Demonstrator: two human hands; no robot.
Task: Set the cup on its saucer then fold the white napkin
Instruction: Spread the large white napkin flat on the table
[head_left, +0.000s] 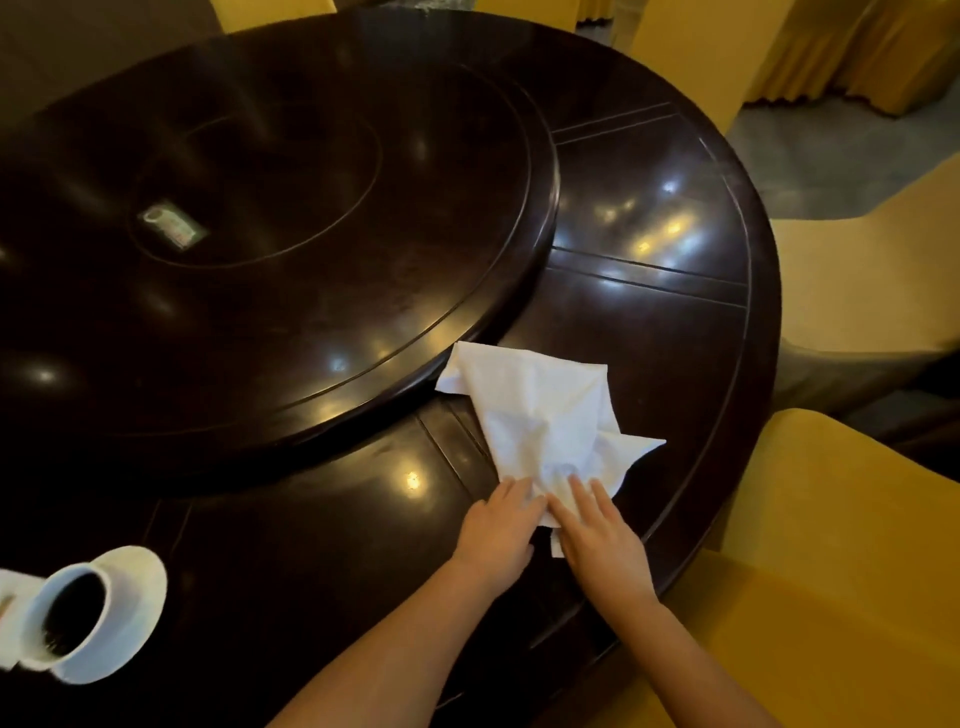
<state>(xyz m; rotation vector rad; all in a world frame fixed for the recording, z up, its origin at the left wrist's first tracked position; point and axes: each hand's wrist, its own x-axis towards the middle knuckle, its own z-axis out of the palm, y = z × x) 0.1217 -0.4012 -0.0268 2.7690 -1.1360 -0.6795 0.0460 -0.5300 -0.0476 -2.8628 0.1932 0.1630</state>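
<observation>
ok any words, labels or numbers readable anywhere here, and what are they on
Nothing can be read.
Small green and white card or label lying on the turntable: printed, but too small and blurred to read.
Cup, saucer and white napkin: no text visible.

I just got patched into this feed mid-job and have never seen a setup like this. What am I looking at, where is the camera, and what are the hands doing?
There is no machine here: a person works bare-handed, and the single picture comes from a camera worn on their head, looking down. The surface is a dark round table with a raised turntable in its middle. At the lower left a white cup already sits on its saucer. The left hand and right hand both lie on the near end of a crumpled white napkin; whether they pinch it or just press it flat is unclear. Yellow chairs stand around.
</observation>
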